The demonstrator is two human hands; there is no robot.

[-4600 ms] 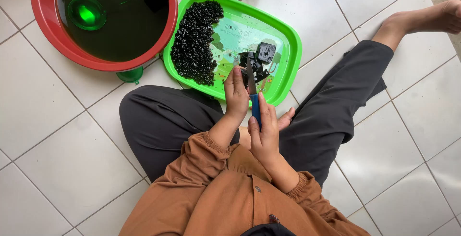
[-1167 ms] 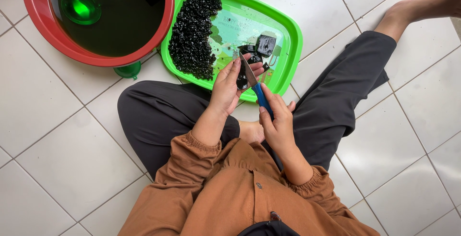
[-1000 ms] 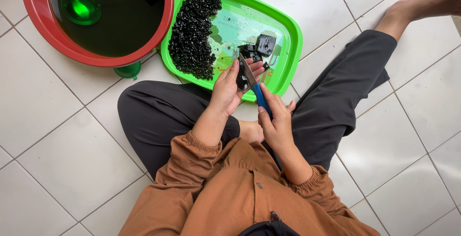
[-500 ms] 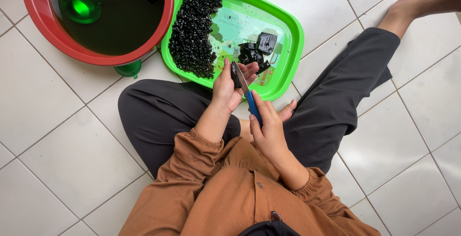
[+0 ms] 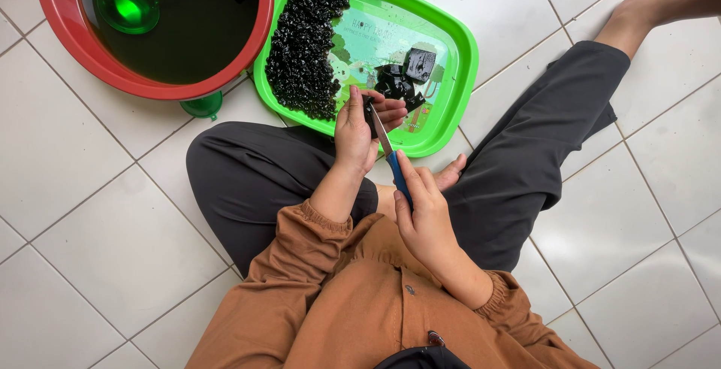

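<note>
While my left hand (image 5: 359, 132) is clamped on a black jelly piece (image 5: 369, 110) over the near edge of the green tray (image 5: 451, 31), my right hand (image 5: 422, 215) is closed around the blue-handled knife (image 5: 390, 155), blade against the piece. I judge this mid-cut; next calls for steady pressure, clear of fingers.

A red basin (image 5: 56, 19) of dark liquid sits at 11 o'clock on the white tiled floor (image 5: 113, 249), with a green cup (image 5: 128, 6) sunk inside it. A small green funnel-like piece (image 5: 201, 104) lies just below the basin's rim, touching it.
</note>
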